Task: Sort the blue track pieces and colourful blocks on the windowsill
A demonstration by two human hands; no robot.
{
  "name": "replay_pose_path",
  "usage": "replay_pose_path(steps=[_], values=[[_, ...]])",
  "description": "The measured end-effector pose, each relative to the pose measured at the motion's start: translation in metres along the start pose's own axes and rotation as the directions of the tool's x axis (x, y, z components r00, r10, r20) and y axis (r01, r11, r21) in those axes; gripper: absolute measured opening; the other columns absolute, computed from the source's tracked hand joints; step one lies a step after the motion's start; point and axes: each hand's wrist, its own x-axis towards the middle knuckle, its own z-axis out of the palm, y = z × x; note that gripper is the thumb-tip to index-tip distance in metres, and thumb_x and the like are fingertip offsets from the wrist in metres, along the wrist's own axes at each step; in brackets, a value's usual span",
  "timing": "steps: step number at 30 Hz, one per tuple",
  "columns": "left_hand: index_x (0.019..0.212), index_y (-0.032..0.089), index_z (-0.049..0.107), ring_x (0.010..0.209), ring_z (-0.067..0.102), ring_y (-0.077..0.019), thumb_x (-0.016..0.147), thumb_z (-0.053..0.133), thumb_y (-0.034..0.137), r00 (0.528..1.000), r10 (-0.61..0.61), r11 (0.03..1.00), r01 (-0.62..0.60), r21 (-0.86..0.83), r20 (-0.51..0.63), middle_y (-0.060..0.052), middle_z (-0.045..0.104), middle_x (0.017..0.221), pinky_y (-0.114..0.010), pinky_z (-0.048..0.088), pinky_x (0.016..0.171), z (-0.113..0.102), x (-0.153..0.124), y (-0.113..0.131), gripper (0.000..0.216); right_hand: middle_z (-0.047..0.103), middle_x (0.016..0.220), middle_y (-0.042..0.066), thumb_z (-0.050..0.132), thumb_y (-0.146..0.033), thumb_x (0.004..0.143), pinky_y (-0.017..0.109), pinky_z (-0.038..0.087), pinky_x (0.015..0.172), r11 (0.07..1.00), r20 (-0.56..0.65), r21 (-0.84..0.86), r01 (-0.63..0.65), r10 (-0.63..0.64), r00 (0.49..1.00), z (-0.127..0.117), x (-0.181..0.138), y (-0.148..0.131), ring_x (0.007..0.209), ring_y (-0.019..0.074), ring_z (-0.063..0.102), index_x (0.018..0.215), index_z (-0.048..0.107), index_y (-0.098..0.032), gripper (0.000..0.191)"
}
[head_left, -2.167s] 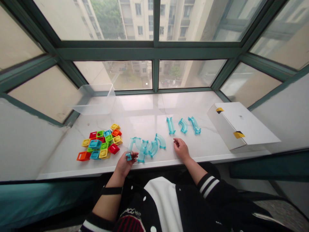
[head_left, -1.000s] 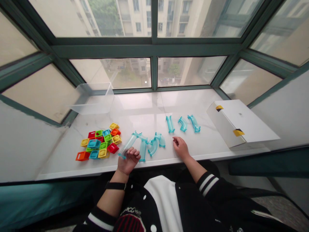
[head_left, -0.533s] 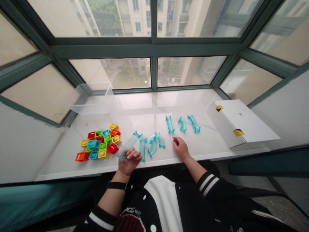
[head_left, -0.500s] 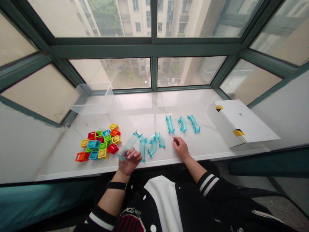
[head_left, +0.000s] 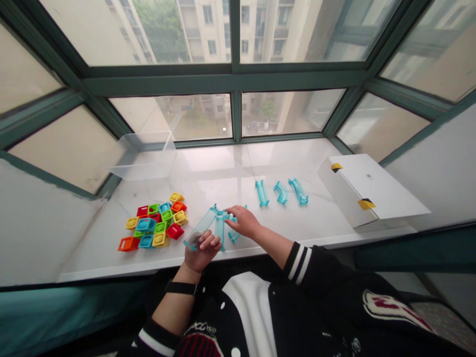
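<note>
My left hand [head_left: 201, 252] is near the counter's front edge, fingers curled around the lower end of a long translucent blue track piece [head_left: 203, 227]. The piece slants up to the right. A narrower straight blue track piece [head_left: 219, 231] lies just to its right. My right hand [head_left: 244, 221] reaches in from the right, thumb and fingers apart around the upper end of that straight piece; whether they touch it I cannot tell. Beneath this hand a curved blue track piece [head_left: 233, 236] shows only in part.
Several coloured blocks [head_left: 152, 223] cluster on the left of the white counter [head_left: 211, 168]. Behind them stands a clear plastic bin [head_left: 148, 166]. A straight track piece [head_left: 262, 193], a curved one [head_left: 281, 193] and another [head_left: 298, 192] lie right of centre. A white box [head_left: 368, 186] is at the right.
My right hand has moved left from beside the track pieces to above them, covering part of the curved ones. My left hand keeps hold of the long track piece, nearly still.
</note>
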Motion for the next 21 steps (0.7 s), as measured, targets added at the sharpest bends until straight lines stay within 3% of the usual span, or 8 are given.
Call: replay_pose_path(steps=[4,12,21], values=[[0.064,0.025,0.027,0.063,0.048,-0.0186,0.079,0.071,0.025,1.000,0.011,1.000,-0.011,0.022,-0.013,0.005,0.028,0.049,-0.033,0.039,0.065,0.002,-0.005,0.004,0.047,0.071,0.096,0.002,0.074,-0.018,0.090,0.032,0.050,0.082,0.992,-0.008,0.000,-0.124,0.124,0.992,0.019,0.005,-0.001,0.082,0.0183,0.064,0.098,0.072,-0.023,0.010],[0.064,0.024,0.024,0.060,0.045,-0.0161,0.079,0.075,0.031,0.973,0.228,0.974,-0.228,0.009,-0.032,0.006,0.026,0.048,-0.032,0.039,0.062,0.004,-0.017,0.027,0.054,0.069,0.090,0.001,0.074,-0.009,0.087,0.030,0.048,0.079,0.982,0.012,0.065,-0.175,0.175,0.985,0.019,-0.004,0.007,0.080,0.0171,0.062,0.095,0.073,-0.022,0.015],[0.066,0.024,0.024,0.065,0.050,-0.0161,0.078,0.074,0.028,0.985,0.153,0.988,-0.150,-0.036,0.085,0.007,0.033,0.052,-0.033,0.044,0.067,0.002,-0.016,0.021,0.052,0.070,0.098,0.002,0.069,-0.006,0.089,0.028,0.051,0.084,0.990,0.007,0.069,-0.121,0.121,0.993,0.025,-0.009,0.005,0.083,0.0152,0.064,0.093,0.077,-0.022,0.018]])
